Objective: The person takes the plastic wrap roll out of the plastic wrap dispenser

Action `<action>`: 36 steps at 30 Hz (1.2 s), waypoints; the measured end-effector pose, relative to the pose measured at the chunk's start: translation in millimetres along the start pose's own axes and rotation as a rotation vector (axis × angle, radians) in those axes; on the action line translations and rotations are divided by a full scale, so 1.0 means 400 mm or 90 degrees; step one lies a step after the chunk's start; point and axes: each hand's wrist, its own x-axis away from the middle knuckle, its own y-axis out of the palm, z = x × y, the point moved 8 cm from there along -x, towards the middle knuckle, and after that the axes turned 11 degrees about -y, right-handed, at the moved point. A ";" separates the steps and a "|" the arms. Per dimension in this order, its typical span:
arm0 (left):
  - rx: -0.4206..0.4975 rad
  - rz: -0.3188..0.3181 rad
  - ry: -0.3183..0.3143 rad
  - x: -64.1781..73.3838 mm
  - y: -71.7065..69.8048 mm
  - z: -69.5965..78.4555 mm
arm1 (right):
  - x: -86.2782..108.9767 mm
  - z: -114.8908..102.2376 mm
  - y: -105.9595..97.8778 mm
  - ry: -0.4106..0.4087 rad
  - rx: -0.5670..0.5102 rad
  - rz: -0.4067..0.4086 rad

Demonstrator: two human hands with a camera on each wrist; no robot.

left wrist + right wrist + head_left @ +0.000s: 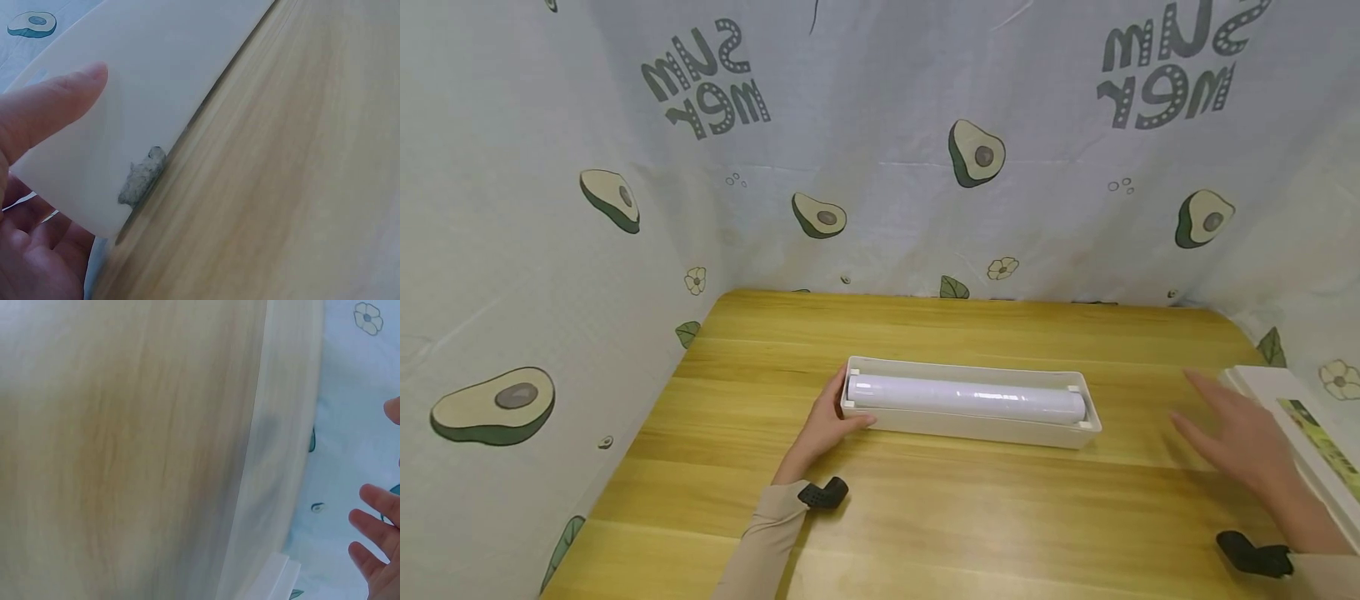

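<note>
A long white cling film dispenser [977, 425] sits uncovered on the table, a glossy film roll [966, 398] lying inside it. At its left end my left hand [831, 425] grips the box, thumb on the front wall and fingers round the end. The left wrist view shows the thumb [62, 100] flat along the white wall, near a grey patch [142, 178] low on it. Over at the right, my right hand [1247, 437] is held with fingers spread and nothing in them. Beside it is a long white lid [1270, 387] with a green label.
The wooden table [970, 517] runs under everything. A pale curtain [880, 167] printed with avocados hangs at the back and both sides. In the right wrist view, a white corner of the lid [275, 578] shows near the table's edge.
</note>
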 end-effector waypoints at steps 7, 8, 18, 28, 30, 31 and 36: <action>0.006 -0.024 -0.001 0.021 0.000 0.046 | -0.013 -0.015 0.002 -0.016 -0.052 0.027; 0.006 -0.024 0.000 0.024 -0.002 0.054 | -0.015 -0.016 0.006 -0.015 -0.057 0.027; 0.018 -0.014 0.007 0.002 -0.002 0.006 | -0.044 -0.025 0.015 -0.030 -0.050 0.016; 0.022 -0.024 0.018 0.010 -0.002 0.018 | -0.069 -0.055 0.021 -0.042 -0.049 0.010; 0.021 -0.030 0.019 0.018 -0.002 0.033 | -0.074 -0.062 0.021 -0.049 -0.047 0.016; 0.021 -0.033 0.018 0.022 -0.002 0.041 | -0.076 -0.065 0.022 -0.051 -0.044 0.017; 0.005 -0.037 0.005 0.033 -0.005 0.066 | -0.086 -0.079 0.020 -0.061 -0.035 0.029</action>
